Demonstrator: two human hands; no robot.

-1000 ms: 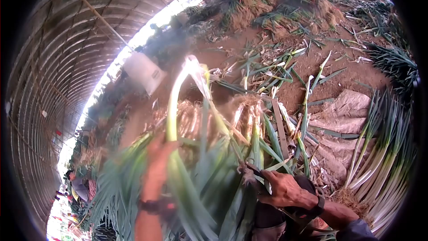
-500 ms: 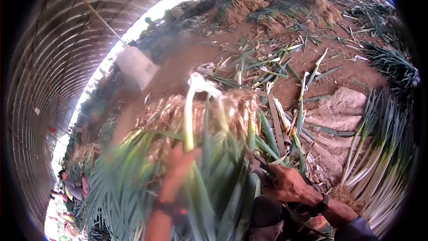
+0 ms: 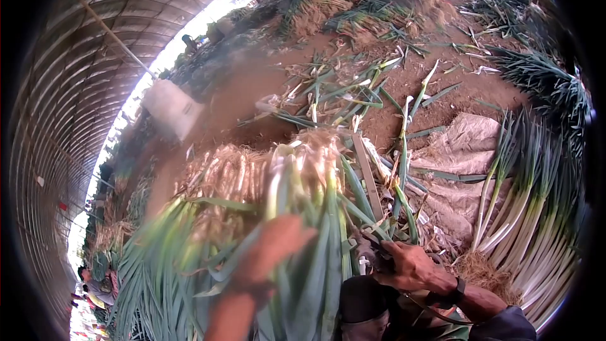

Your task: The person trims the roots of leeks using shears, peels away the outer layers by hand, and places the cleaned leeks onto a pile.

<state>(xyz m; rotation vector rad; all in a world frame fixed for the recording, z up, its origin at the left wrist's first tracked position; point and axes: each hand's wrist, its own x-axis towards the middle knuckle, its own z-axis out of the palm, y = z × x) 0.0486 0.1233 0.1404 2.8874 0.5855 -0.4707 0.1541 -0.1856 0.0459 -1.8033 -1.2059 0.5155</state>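
Beyond leeks (image 3: 196,233), white container (image 3: 172,110) (contents hidden).

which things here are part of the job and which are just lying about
Likely the job:
- left hand, blurred
- leeks beside it
- right hand
- dark item it grips

Seemingly just lying about:
- brown sack
- flat strip
- loose leaves

The left grip (image 3: 281,240), blurred, is over leeks (image 3: 322,252) laid with roots (image 3: 221,167) pointing away; the right grip (image 3: 407,268) is closed around a dark tool (image 3: 372,247). At right, more leeks (image 3: 536,227) lie beside a crumpled sack (image 3: 451,192) on brown soil (image 3: 489,95).
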